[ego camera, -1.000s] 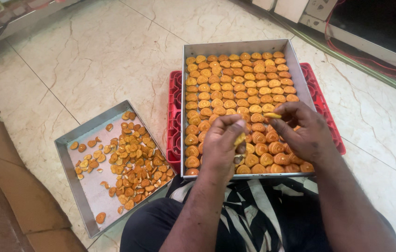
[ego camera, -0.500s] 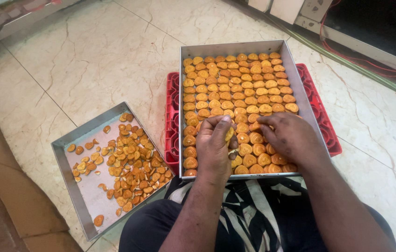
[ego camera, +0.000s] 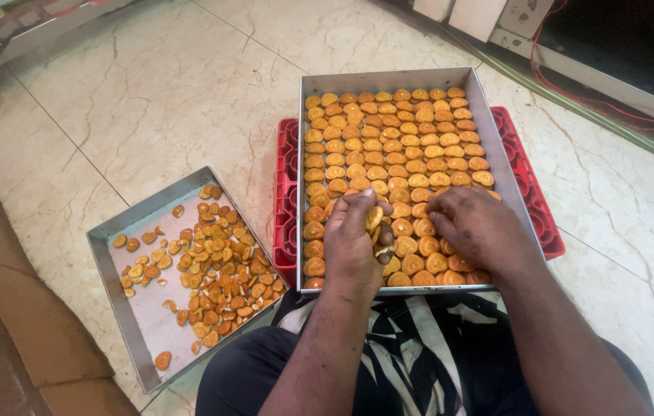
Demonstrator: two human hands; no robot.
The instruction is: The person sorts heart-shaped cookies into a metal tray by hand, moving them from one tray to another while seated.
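a small orange biscuit (ego camera: 374,219) is pinched in the left hand (ego camera: 354,240) above a full metal tray (ego camera: 496,146) on a red crate (ego camera: 287,208). the right hand (ego camera: 475,226) rests fingers-together on the rows. a second tray (ego camera: 122,308) of loose biscuits lies left.

Two metal trays (ego camera: 489,139) (ego camera: 115,296), one red crate (ego camera: 287,192), two hands (ego camera: 354,243) (ego camera: 477,227), biscuits (ego camera: 388,139) too many to count.

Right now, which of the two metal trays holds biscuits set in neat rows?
The larger tray on the red crate, under both hands: its biscuits sit in tidy rows. The smaller tray on the floor holds a loose, scattered heap.
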